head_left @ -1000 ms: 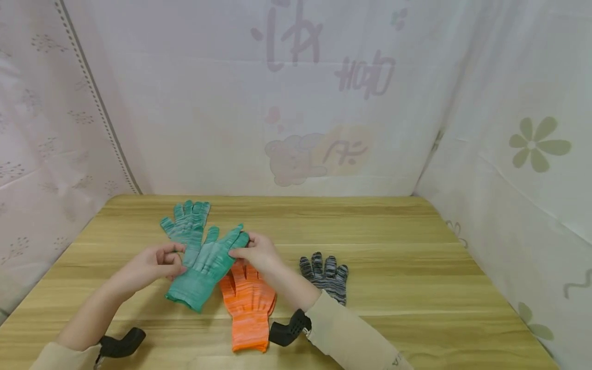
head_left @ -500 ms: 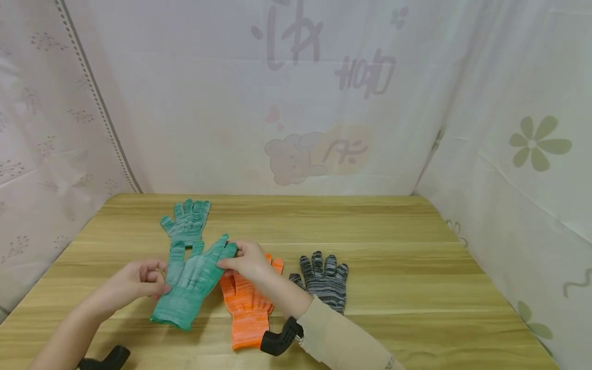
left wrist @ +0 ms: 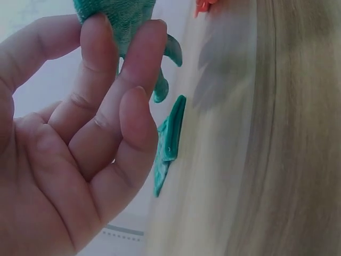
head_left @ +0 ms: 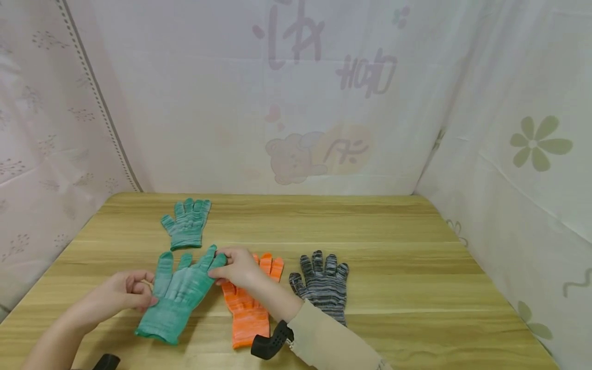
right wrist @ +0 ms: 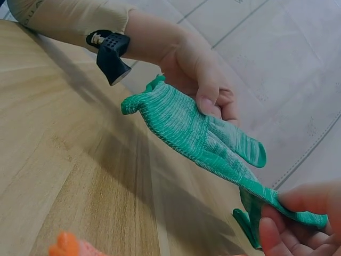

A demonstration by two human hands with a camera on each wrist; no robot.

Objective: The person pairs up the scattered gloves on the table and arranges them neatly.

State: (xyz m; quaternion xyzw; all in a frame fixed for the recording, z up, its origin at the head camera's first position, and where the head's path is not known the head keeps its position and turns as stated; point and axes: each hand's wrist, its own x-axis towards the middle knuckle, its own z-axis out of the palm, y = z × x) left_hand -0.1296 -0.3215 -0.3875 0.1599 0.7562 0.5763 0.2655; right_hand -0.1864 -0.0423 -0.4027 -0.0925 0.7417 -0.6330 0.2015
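A green knit glove is held above the table between both hands, cuff toward the front. My left hand pinches its left edge near the cuff; in the left wrist view the thumb and fingers meet on the fabric. At the other end my right hand pinches the glove's fingertips, as the right wrist view also shows. Another green glove lies flat on the table behind. An orange glove lies partly under my right forearm. To its right rests a dark grey striped glove, its cuff partly hidden by the sleeve.
The wooden table reaches back to a pale printed curtain, with more curtain at both sides. A black wrist camera mount sticks out from the right sleeve, low over the orange glove's cuff.
Both hands have carried the held green glove toward the front left. It has come away from over the green glove behind, and more of the orange and grey gloves shows.
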